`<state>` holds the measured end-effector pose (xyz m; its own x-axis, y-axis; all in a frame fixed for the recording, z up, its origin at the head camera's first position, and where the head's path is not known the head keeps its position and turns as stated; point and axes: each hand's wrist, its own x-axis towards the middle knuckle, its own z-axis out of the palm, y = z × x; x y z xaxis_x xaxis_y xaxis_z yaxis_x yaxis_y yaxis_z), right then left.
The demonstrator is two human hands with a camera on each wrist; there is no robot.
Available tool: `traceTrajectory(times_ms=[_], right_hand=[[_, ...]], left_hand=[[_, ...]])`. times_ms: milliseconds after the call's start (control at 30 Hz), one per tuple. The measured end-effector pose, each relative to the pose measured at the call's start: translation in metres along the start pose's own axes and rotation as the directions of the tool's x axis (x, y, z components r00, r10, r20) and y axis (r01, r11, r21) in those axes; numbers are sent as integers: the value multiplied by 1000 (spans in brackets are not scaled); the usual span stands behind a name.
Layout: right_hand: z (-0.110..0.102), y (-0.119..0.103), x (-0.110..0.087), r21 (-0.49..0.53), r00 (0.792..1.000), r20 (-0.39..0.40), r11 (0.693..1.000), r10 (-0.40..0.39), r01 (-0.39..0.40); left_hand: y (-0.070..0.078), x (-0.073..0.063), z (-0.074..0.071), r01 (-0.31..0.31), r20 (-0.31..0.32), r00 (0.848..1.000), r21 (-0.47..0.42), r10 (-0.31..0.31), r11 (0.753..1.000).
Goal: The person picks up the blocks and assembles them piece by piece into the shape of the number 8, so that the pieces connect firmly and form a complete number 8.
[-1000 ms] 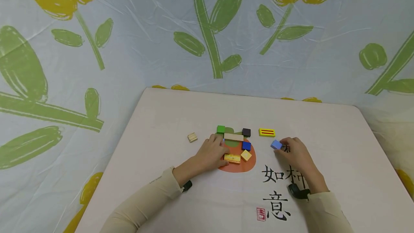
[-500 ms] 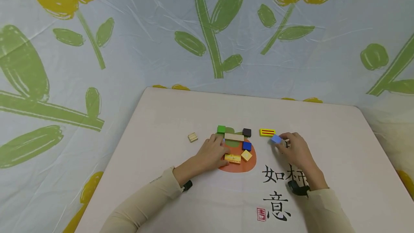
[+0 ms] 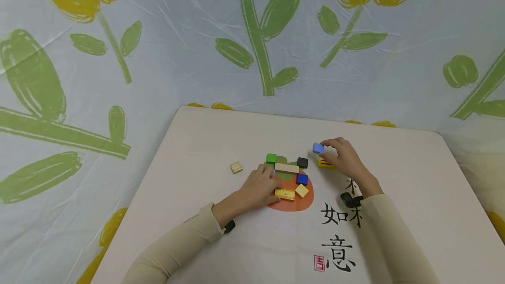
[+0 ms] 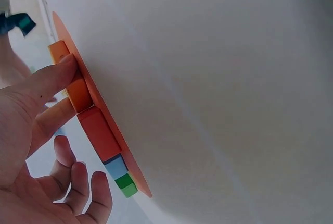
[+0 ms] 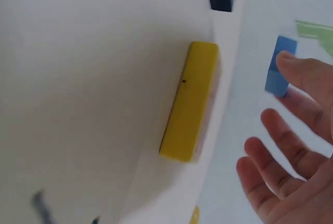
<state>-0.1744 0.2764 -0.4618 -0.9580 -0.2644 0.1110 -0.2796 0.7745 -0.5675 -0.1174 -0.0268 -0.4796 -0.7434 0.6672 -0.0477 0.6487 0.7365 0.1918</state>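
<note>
My right hand (image 3: 345, 159) pinches a small light blue block (image 3: 318, 148) between thumb and forefinger, raised above the table; its other fingers hang loosely curled in the right wrist view. Below it lies a yellow block (image 5: 190, 101) with red stripes, partly hidden by the hand in the head view. My left hand (image 3: 258, 187) rests at the left of a block outline, thumb and forefinger around a yellow-orange block (image 3: 285, 194). In the left wrist view a red block (image 4: 100, 134), a light blue block (image 4: 115, 168) and a green block (image 4: 126, 183) follow in a row.
Inside and around a printed orange shape (image 3: 278, 207) lie a beige plank (image 3: 286, 168), a black block (image 3: 302, 162), a dark blue block (image 3: 302, 179) and a pale yellow block (image 3: 301, 190). A ridged wooden block (image 3: 236, 167) lies left. Behind the table (image 3: 205, 135) hangs flowered cloth.
My right hand has lifted the light blue block and carried it away from me and leftward, past the yellow block. The left hand has kept its place.
</note>
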Motion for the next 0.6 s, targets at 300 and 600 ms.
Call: traceTrajectory(times_ms=[300,600], right_hand=[[14,7,34,27,986,163,999,-41,37],[21,11,45,33,966,217,990,-139,135]], left_hand=[[0,-1,2,-9,-2,1000,15,9,1000],[-1,-2,1,-15,-10,1000,41,15,999]])
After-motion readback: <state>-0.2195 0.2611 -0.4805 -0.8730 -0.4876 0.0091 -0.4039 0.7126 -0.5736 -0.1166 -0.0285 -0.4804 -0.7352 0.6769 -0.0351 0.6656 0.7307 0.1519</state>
